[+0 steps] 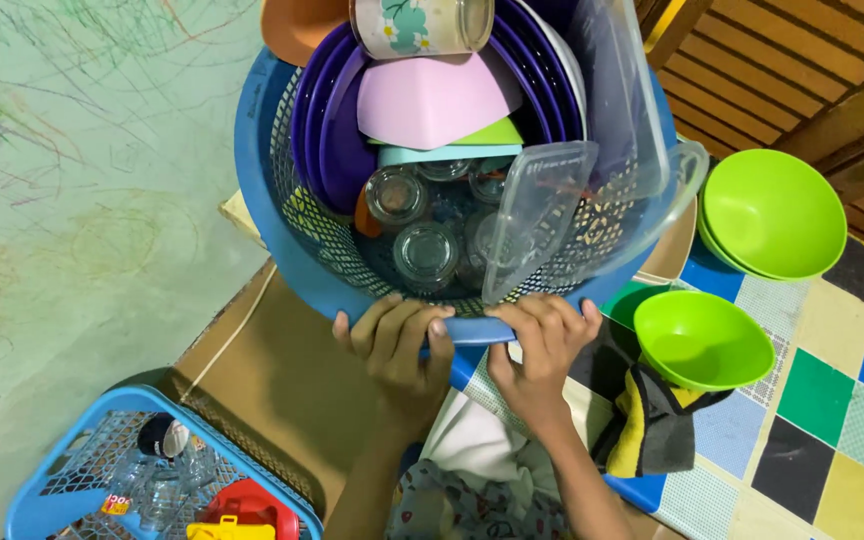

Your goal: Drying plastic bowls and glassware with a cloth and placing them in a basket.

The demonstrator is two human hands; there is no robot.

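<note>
Hands, left [392, 340] and right [542, 345], clench the near rim of the blue basket [252, 150] (already loaded with plates, jars, lids).

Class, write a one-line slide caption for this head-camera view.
Left hand and right hand grip the near rim of a round blue basket filled with plates and glass jars.

A pale green wall [82, 200] fills the left side, covered in faint crayon scribbles of green, red and blue. Below it runs a brown floor [272, 400], in shade near the wall. At right, the desk [832, 400] carries a checked cloth of blue, green, yellow, black and white squares. Behind it, at top right, stand brown wooden slats [782, 60]. The light is soft and even.
</note>
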